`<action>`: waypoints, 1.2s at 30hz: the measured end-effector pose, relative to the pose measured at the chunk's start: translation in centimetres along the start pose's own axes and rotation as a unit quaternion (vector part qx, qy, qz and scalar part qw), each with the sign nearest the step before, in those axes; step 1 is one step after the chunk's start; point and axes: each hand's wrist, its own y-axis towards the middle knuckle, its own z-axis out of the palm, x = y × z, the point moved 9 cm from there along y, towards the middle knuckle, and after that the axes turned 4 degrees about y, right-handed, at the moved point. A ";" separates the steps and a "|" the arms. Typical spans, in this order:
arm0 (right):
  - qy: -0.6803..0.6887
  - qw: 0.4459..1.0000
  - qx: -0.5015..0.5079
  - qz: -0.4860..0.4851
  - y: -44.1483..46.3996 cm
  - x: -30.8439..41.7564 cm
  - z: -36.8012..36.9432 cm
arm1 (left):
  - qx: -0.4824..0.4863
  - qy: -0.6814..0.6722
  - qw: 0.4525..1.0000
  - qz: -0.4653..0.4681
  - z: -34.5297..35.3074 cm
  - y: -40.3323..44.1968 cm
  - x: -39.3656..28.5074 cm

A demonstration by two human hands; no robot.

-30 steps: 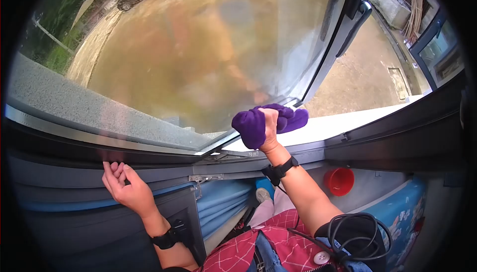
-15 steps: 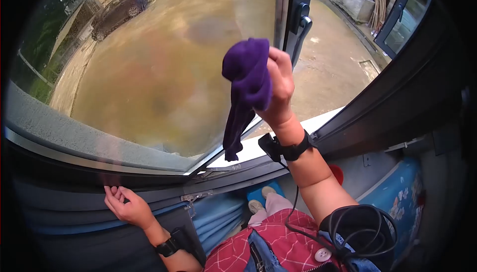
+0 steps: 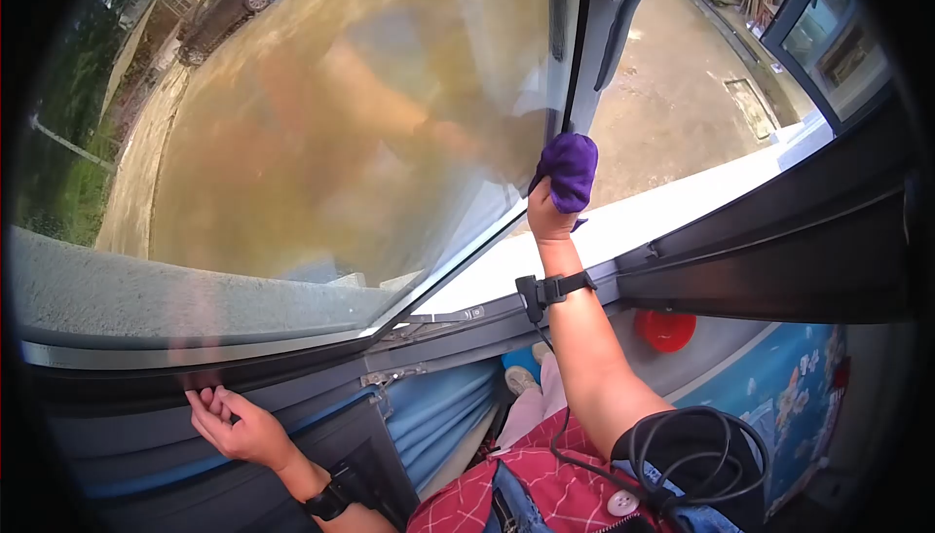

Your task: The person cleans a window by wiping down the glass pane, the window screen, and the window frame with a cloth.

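My right hand (image 3: 543, 202) grips the bunched cloth (image 3: 569, 169), likely padding fingers at the sash (image 3: 582, 105) edge; left hand (image 3: 243, 429) loosely open by lower frame (image 3: 263, 362), probably for balance.

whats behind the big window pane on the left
Through the window pane are a yard, a dark car and, far left, greenery. An arm's reflection blurs part of the yard; whatever lies directly behind the concrete ledge is covered.

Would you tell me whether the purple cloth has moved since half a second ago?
Yes: measured against the window handle, the purple cloth has moved right, from over the glass to the window frame.
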 end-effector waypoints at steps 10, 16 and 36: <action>0.027 0.919 0.010 0.394 -7.1 -8.1 1.4 | 0.050 -0.107 0.991 -0.056 0.2 0.2 0.9; -0.021 0.861 0.252 0.442 -10.7 1.0 3.7 | 0.077 -0.193 0.973 -0.097 0.3 0.3 1.3; 0.114 0.627 0.771 -0.008 -26.4 27.0 7.0 | 0.157 -0.164 0.974 0.019 -4.9 -1.8 0.9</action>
